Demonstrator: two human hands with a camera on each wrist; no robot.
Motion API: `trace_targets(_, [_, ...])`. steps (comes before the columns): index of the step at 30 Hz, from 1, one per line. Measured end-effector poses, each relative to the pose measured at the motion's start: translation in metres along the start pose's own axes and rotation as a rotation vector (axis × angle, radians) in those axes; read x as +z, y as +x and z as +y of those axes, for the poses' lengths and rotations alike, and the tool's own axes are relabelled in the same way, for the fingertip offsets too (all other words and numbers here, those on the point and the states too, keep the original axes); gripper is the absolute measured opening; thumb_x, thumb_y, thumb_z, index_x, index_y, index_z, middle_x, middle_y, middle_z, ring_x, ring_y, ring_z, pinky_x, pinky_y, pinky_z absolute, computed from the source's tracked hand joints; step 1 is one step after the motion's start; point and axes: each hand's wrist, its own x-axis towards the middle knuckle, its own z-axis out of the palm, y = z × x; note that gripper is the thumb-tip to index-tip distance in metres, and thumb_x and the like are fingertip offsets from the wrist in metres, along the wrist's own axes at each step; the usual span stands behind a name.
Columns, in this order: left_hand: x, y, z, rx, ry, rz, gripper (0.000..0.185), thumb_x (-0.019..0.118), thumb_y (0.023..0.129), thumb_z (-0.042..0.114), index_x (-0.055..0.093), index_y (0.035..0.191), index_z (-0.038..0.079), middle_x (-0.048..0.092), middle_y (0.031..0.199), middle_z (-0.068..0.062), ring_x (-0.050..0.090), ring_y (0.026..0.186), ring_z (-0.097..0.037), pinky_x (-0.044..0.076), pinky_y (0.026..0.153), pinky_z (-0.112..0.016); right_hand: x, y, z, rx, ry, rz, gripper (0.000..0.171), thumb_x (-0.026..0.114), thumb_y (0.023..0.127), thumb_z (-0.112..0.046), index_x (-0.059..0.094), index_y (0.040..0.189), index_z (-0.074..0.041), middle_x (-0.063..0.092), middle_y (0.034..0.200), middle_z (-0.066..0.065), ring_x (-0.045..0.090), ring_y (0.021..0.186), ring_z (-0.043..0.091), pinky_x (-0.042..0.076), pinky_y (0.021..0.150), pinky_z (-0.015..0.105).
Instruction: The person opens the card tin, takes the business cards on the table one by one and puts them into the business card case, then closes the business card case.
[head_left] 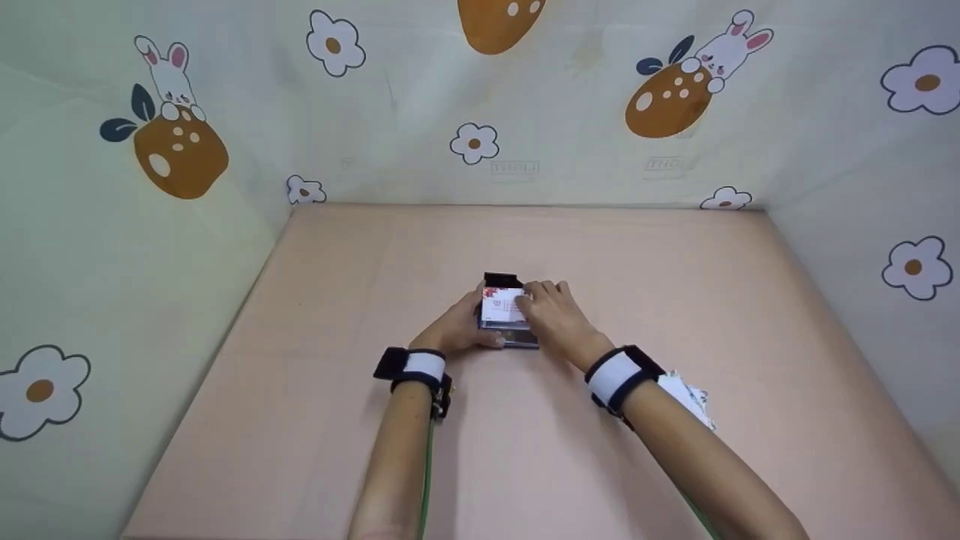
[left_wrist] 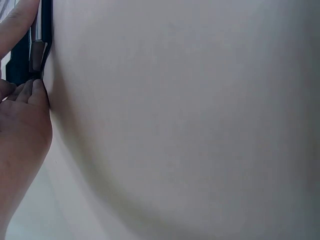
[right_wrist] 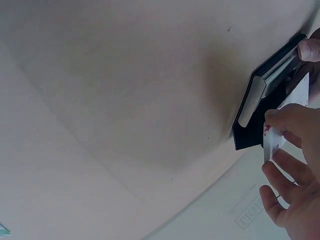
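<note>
Card holder (head_left: 510, 311) is steadied mid-surface (head_left: 525, 465) by the left hand (head_left: 456, 330), fingers gripping its side; a card (head_left: 501, 306) is pinched by the right hand (head_left: 559, 319) over the holder's open mouth.

Black flip-open card case (head_left: 510, 330) sits mid-table on the pink tabletop (head_left: 300, 390). Left hand (head_left: 456, 330) against the case's left side, right hand (head_left: 559, 319) on its right, holding a white printed card (head_left: 501, 306) over it. Loose stack of white cards (head_left: 686, 397) right of the case, nearer the person.
</note>
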Motion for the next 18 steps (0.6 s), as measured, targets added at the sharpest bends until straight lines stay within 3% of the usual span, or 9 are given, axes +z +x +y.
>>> trace_targets(18, [-0.0017,-0.0011,0.0002,-0.034,0.042,-0.007,0.118,0.086,0.079,0.024,0.003,0.162,0.012,0.016,0.169,-0.014,0.015,0.157,-0.029,0.012,0.129,-0.043,0.0029,0.0015,-0.0014,0.038,0.036,-0.111,0.038,0.066,0.083,0.009,0.069,0.119,-0.001,0.064,0.123,0.024,0.061,0.109,0.04,0.05,0.087,0.052])
